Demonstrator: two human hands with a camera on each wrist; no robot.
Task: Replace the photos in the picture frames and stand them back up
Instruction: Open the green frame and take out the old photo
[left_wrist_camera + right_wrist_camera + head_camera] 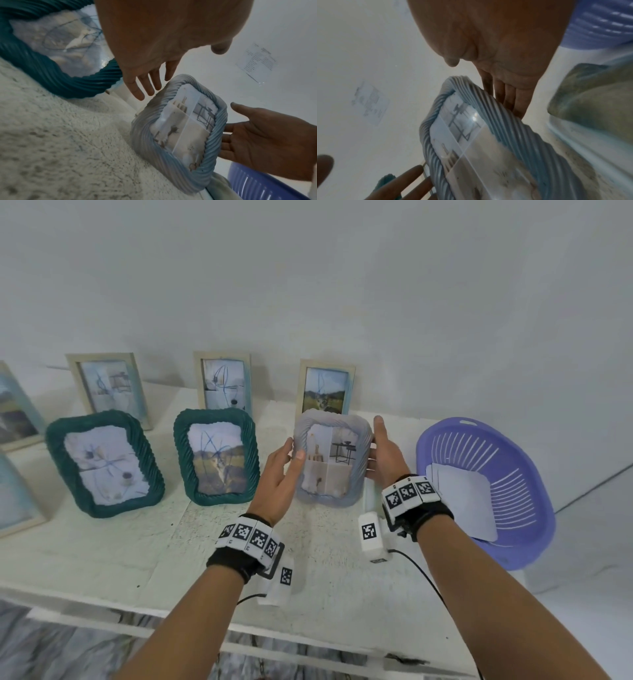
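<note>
Nearest us in the head view, our two forearms reach over the white shelf [102, 546], each wrist in a band of black-and-white markers. Our left hand [279, 484] and right hand [385, 453] flank the pale blue frame [334, 462], which stands upright on the shelf with a photo [329, 463] of furniture inside. From the head view the hands seem to cup its sides, the left thumb across the front edge. The left wrist view corrects that: the left fingers [145, 83] are straight and spread with a gap to the frame's rim [150, 135], and the right palm [267, 140] lies open, fingertips at the right edge. The right wrist view shows the right fingers [505, 97] straight along the frame's back, the thumb clear. So both hands are open and neither clamps the frame; whether the left one touches it we cannot tell. To the left stand two green frames [215, 457] [104, 462]; the left wrist view catches only the ribbed corner of one [51, 73]. To the right sits a purple basket [534, 508] with white sheets [466, 505] in it, seen clearly only from the head. Farther back, three pale wooden frames [325, 388] [222, 383] [108, 385] stand against the wall. Only the wrist views show a printed paper [257, 63] pinned higher on that wall.
</note>
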